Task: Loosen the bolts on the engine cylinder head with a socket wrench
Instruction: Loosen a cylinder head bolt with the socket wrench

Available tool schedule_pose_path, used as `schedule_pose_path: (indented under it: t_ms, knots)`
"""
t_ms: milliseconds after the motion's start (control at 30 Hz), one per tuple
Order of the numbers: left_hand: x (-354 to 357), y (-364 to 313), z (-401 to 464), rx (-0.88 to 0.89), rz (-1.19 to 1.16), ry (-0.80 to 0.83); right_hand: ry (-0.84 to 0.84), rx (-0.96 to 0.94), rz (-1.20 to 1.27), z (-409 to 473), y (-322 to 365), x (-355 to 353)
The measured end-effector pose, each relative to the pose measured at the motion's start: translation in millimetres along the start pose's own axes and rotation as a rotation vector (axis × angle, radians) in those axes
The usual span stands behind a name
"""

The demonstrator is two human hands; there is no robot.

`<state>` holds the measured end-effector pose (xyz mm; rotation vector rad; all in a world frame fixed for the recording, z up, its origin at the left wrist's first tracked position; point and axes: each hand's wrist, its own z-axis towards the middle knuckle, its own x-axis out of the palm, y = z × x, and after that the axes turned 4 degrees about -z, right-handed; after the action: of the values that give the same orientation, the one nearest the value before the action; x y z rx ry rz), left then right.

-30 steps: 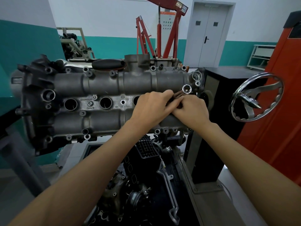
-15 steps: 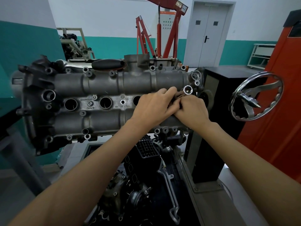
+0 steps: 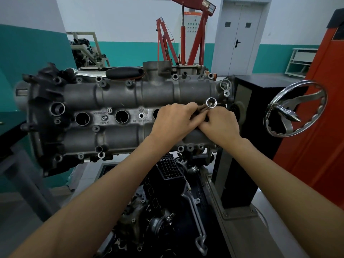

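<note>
you are setting the tool up, not yet turning a bolt. your left hand (image 3: 174, 119) and right hand (image 3: 219, 123) meet over the right part of the cylinder head (image 3: 119, 101), both clenched around the dark shaft of the socket wrench (image 3: 202, 109). its bright socket (image 3: 211, 103) sticks up above your fingers with the open mouth facing you, so it sits on no bolt. next, turn the socket toward the head, pick 1 bolt nearby, and seat it squarely before you pull.

red engine hoist (image 3: 188, 32) | grey double door (image 3: 240, 38) | chrome handwheel (image 3: 296, 108) | orange cabinet (image 3: 320, 127)
</note>
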<state>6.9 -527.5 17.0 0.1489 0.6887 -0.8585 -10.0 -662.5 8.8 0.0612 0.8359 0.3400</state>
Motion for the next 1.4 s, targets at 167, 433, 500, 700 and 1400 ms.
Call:
schedule_pose_path:
  t_ms: [167,433,500,700,1400]
  knots:
    - [-1.0,-2.7,-0.9,0.022,-0.011,-0.005,0.005,-0.058,-0.016,-0.1,-6.4,1.0]
    - [2.4,-2.6,-0.1,0.053,0.027,0.012,0.070,-0.018,-0.035,1.9,-7.7,2.7]
    - [2.6,-0.9,1.0,0.037,0.027,0.018,0.063,-0.027,-0.017,1.9,-3.6,-0.2]
    - [0.9,0.1,0.8,-0.023,-0.008,0.016,-0.005,-0.048,0.021,1.1,-5.0,1.0]
    - [-1.6,-2.5,-0.8,0.016,-0.013,0.021,-0.002,-0.044,-0.020,-1.1,-4.0,1.2]
